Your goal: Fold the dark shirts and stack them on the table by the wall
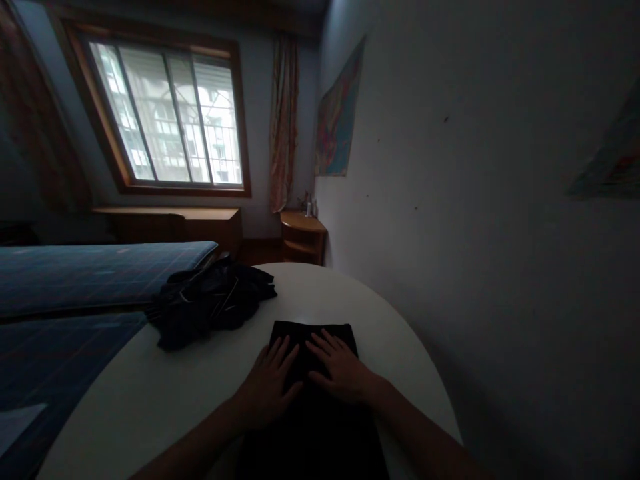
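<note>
A black piece of cloth, seemingly a folded garment (313, 433), lies flat on a round white table (395, 353). Its far edge is straight, and its near end runs out of the bottom of the view. My left hand (273, 383) rests on the cloth's left side with fingers spread. On the right side of it lies my right hand (340, 367), palm down, fingers also apart. Neither hand grips anything. The garment's exact kind cannot be made out in the dim light.
A crumpled dark garment (215, 300) with thin white piping lies at the table's far left edge. Beyond it is a bed with a blue checked cover (100, 273). A white wall (475, 267) stands close on the right. A corner shelf (303, 223) and a window (170, 113) are farther back.
</note>
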Motion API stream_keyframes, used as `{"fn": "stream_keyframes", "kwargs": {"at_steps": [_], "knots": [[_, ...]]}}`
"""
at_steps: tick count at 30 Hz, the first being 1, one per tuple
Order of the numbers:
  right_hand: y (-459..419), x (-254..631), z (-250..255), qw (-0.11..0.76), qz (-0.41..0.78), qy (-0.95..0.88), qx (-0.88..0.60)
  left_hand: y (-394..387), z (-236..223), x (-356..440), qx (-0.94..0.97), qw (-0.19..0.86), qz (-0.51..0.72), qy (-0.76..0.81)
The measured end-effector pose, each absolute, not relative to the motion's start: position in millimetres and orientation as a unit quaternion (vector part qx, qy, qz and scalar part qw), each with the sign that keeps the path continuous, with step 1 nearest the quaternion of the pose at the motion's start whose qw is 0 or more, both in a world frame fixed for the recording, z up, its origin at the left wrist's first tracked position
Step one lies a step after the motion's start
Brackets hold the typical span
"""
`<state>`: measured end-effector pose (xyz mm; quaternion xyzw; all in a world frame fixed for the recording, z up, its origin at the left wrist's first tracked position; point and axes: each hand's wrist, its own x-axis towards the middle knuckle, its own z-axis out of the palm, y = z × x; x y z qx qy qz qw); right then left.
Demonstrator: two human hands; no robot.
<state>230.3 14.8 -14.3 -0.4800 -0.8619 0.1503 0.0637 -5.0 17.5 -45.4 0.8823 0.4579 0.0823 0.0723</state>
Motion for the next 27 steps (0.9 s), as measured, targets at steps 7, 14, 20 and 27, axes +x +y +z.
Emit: {"fn": "stream_keyframes", "kwargs": {"at_steps": [7, 14, 20, 27], "knots": [[34.0, 242.8, -19.4, 0.086, 0.116, -0.815, -0.561, 41.9, -41.1, 3.3, 0.887, 0.059, 0.081, 0.451], [43.1, 254.5, -33.9, 0.157, 0.110, -0.807, -0.559, 72.9, -29.7, 5.6, 0.874, 0.067, 0.094, 0.473], [54.3, 264.7, -41.6, 0.219, 0.093, -0.775, -0.585, 117.8, -15.6, -6.7, 0.871, 0.137, 0.080, 0.466], [77.1, 277.1, -31.6, 0.163, 0.140, -0.758, -0.616, 143.1, -10.7, -15.8, 0.857, 0.242, 0.053, 0.452]]}}
